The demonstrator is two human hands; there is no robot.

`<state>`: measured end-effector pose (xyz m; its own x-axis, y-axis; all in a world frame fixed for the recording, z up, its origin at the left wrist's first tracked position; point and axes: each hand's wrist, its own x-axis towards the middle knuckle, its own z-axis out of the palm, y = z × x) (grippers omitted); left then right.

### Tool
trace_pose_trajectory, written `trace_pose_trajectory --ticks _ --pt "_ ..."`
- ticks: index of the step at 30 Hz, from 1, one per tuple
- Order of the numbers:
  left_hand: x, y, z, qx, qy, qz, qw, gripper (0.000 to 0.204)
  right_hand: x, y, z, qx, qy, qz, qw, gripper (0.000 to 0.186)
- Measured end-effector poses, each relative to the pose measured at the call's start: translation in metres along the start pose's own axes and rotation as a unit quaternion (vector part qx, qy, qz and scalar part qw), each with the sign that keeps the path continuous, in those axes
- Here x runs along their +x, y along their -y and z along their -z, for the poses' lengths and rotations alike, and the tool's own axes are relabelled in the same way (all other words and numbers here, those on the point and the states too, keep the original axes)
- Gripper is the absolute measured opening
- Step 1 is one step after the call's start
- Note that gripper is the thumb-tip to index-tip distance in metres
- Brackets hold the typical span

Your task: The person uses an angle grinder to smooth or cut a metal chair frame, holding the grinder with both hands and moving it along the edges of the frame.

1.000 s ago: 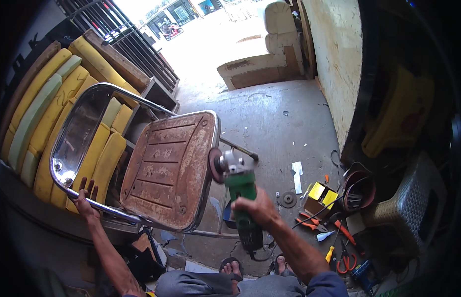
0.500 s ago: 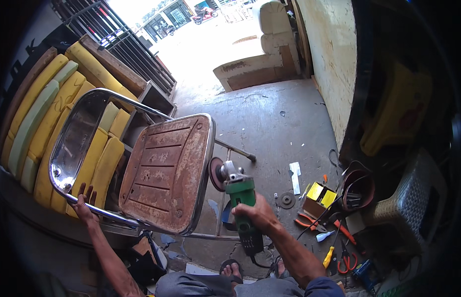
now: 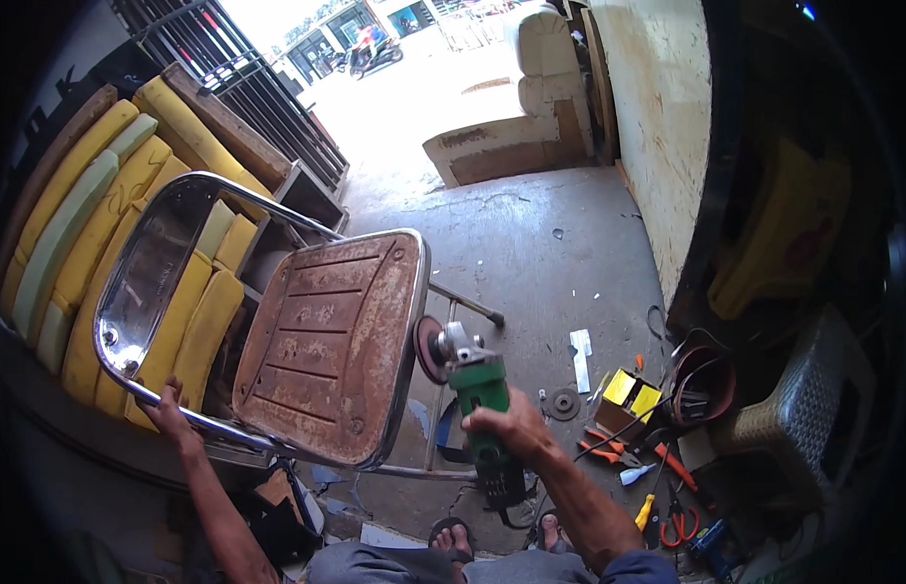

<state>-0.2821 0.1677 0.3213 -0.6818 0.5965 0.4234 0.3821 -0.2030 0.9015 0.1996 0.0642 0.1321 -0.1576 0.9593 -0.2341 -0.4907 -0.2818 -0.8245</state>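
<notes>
1. Since one second ago, the grinder (image 3: 482, 384) has shifted slightly outward from the chair (image 3: 322, 346), and our left fingers are less spread.
2. Our right hand (image 3: 509, 425) is closed firmly around the grinder's green body, on the side of the chair opposite its backrest (image 3: 149, 277).
3. Our left hand (image 3: 173, 420) lies against the frame tube (image 3: 244, 434) of the chair, near the backrest; its fingers are stretched out, not wrapped.
4. The chair lies between our hands, its long axis crosswise before us. The right hand is nearer to the free seat edge. The grinder's long axis slants from this edge back toward us, with its disc (image 3: 431, 352) just beside the rim; if they touch, we cannot tell.
5. Behind the backrest lean yellow cushions (image 3: 83, 292).
6. Past the free edge of the chair, pliers (image 3: 601, 450) and a yellow box (image 3: 623, 391) lie on the floor.
7. Beyond the chair stands a pale armchair (image 3: 545, 122).
</notes>
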Motion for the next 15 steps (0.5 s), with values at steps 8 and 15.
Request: trace_pose_trajectory --ticks 8,15 --pt "-0.050 0.026 -0.022 -0.031 0.017 0.036 0.999 0.062 0.042 0.021 0.025 0.018 0.017 0.012 1.000 0.040" --pt "-0.037 0.038 0.008 -0.104 0.071 -0.005 0.992 0.074 0.024 0.001 0.007 -0.022 0.013 0.043 0.999 0.050"
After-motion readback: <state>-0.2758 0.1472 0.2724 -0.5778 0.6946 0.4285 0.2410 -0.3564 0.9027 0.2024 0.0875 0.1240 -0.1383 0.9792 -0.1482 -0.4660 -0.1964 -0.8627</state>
